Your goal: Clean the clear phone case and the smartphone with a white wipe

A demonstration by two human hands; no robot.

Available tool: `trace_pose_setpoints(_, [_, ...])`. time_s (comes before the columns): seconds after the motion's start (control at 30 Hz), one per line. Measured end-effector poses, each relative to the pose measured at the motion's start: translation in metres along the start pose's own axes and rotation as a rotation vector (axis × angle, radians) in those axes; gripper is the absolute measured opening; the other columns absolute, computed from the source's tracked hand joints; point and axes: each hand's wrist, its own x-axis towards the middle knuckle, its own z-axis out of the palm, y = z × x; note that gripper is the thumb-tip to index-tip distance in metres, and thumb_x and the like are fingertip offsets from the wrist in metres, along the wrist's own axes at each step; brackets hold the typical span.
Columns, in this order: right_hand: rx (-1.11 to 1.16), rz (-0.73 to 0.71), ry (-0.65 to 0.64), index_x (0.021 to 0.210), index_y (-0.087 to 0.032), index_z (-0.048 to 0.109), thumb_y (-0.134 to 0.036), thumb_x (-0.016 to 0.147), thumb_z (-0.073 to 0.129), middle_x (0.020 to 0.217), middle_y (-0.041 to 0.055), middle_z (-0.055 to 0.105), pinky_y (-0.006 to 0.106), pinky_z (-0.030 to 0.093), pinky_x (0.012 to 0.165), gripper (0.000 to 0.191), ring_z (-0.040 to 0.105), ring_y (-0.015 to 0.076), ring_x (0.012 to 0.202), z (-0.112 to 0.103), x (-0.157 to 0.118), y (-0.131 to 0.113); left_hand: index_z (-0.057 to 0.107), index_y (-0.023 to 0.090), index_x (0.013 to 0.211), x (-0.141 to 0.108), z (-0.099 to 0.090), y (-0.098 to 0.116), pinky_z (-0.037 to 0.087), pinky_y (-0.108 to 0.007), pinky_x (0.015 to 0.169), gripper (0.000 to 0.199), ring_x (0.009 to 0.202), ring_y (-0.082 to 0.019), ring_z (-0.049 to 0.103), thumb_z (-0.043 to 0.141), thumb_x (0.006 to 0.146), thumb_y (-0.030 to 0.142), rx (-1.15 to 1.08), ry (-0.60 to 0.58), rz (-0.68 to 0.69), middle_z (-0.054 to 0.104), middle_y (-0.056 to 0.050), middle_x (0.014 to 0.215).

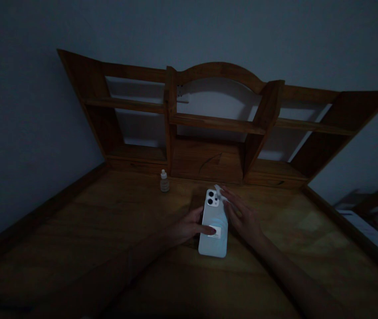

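Note:
A pale smartphone (pixel 210 246) is held above the wooden desk, its back with the camera lenses facing me. My left hand (pixel 189 226) grips it from the left side, the thumb lying over a small white label (pixel 214 235) on its back. At the phone's upper right edge, my right hand (pixel 242 217) pinches a thin white cloth or tissue (pixel 220 193) against it, beside the lenses. A small clear bottle with a white dropper cap (pixel 164 182) stands upright on the desk, left of the phone.
Behind the hands, a wooden shelf unit (pixel 215 124) with open compartments and low drawers runs along the back of the desk (pixel 92 230). Raised wooden edges border the desk left and right. Beyond the right edge lie a white object (pixel 371 232) and dim clutter.

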Motion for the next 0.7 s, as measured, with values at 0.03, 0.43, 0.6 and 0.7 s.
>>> trace_pose_setpoints(0.03, [0.005,0.01,0.011,0.144,-0.033,0.051,-0.027,0.103,0.047,0.152,0.0011,0.047,0.049,0.042,0.116,0.041,0.046,0.0241,0.14,0.0004,-0.0004,0.0014,0.058,0.016,0.126,-0.0004,0.0008,0.0009,0.047,-0.041,0.1,0.068,0.116,-0.028,0.061,0.085,0.064,0.009,-0.007,0.003,-0.007,0.065,-0.014,0.127])
trace_pose_setpoints(0.43, [0.04,0.025,0.042,0.148,-0.031,0.046,-0.023,0.103,0.045,0.153,0.0011,0.045,0.046,0.039,0.119,0.046,0.044,0.022,0.141,-0.0024,0.0002,-0.0012,0.053,0.017,0.13,-0.0005,-0.0009,0.0009,0.047,-0.043,0.099,0.081,0.113,-0.028,0.062,0.086,0.058,0.005,-0.013,-0.054,-0.017,0.066,-0.013,0.123])
trace_pose_setpoints(0.6, [0.017,-0.003,0.034,0.15,-0.033,0.043,-0.021,0.103,0.045,0.154,0.0002,0.043,0.046,0.038,0.119,0.048,0.041,0.0222,0.143,-0.0033,-0.0002,-0.0027,0.053,0.017,0.129,-0.0011,0.0028,0.0047,0.047,-0.043,0.099,0.083,0.113,-0.029,0.062,0.086,0.055,0.002,-0.015,-0.026,-0.022,0.066,-0.013,0.123])
trace_pose_setpoints(0.7, [-0.004,-0.003,0.033,0.151,-0.033,0.043,-0.023,0.103,0.045,0.155,0.0003,0.041,0.048,0.038,0.119,0.049,0.038,0.0239,0.145,-0.0032,-0.001,-0.0026,0.053,0.017,0.13,-0.0005,0.002,0.0043,0.047,-0.042,0.099,0.082,0.113,-0.029,0.062,0.086,0.055,0.002,-0.005,-0.021,-0.021,0.065,-0.014,0.124])
